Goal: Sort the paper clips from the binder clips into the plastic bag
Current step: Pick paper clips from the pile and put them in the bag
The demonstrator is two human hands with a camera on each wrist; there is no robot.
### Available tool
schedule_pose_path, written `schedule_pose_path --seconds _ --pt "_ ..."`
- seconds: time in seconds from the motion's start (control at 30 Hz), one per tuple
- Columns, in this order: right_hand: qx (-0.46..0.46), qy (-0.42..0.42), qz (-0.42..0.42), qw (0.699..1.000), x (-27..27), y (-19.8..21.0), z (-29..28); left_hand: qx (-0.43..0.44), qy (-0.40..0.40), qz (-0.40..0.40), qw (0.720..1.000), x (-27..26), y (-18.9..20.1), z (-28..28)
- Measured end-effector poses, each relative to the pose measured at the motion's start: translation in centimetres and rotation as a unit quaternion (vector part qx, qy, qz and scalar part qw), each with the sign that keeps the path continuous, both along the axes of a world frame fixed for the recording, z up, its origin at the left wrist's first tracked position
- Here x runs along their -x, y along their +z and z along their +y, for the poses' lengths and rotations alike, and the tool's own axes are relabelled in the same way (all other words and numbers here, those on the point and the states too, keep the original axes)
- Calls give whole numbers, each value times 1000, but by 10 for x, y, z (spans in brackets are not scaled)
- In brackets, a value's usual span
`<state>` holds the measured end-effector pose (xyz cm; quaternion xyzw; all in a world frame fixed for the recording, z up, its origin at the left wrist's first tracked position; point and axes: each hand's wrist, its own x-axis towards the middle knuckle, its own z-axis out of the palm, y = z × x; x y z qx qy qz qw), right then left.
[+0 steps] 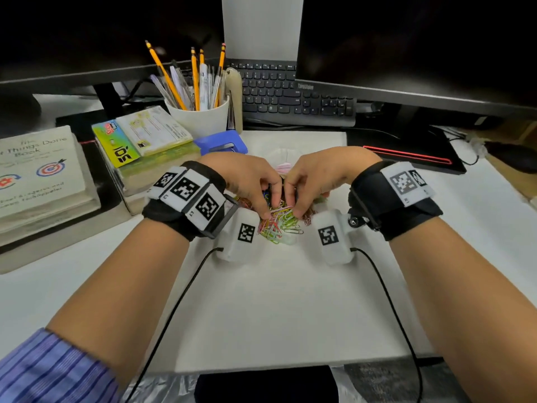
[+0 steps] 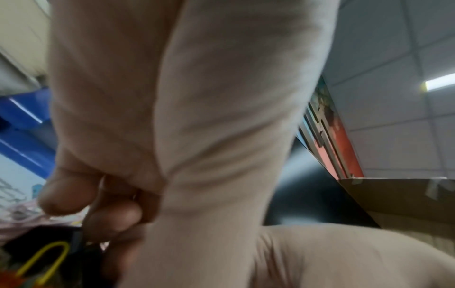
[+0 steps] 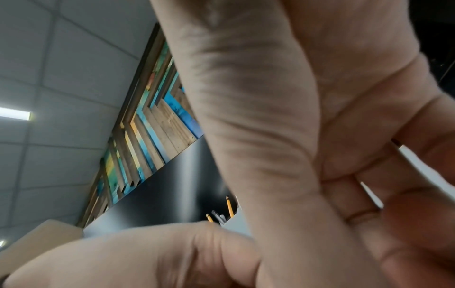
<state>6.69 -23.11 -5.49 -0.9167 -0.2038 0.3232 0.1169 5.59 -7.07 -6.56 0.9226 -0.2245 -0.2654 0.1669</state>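
Both hands sit over the heap of coloured wire paper clips [image 1: 279, 225] mid-desk; white ceramic pencil mug [image 1: 200, 117] behind-left, black plastic keyboard [image 1: 290, 97] behind.

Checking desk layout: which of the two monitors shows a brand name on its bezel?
The right monitor: pale lettering sits on its lower-left bezel, above the keyboard. The left monitor shows none.

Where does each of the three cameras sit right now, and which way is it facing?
Head: above the desk, looking forward and down at the paper clips, with left hand and right hand over them.
Left wrist: under the left hand, looking up along palm and curled fingers.
Right wrist: under the right hand, looking up.
Shared: pencils; ceiling in both wrist views.
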Motion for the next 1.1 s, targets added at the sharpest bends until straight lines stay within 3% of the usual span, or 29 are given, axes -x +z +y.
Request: schedule_pose_path --seconds 0.33,0.5,0.87,1.1 --pt "-101 -6 25 995 -2 -2 -16 39 35 19 998 4 -4 5" --pt "-52 31 98 993 4 -3 -22 49 21 10 999 7 -8 4" --pt "-95 26 56 994 5 -13 -17 94 51 -23 994 11 -12 7" --pt "-273 -54 20 960 -3 -10 -32 213 97 -38 972 10 -10 12"
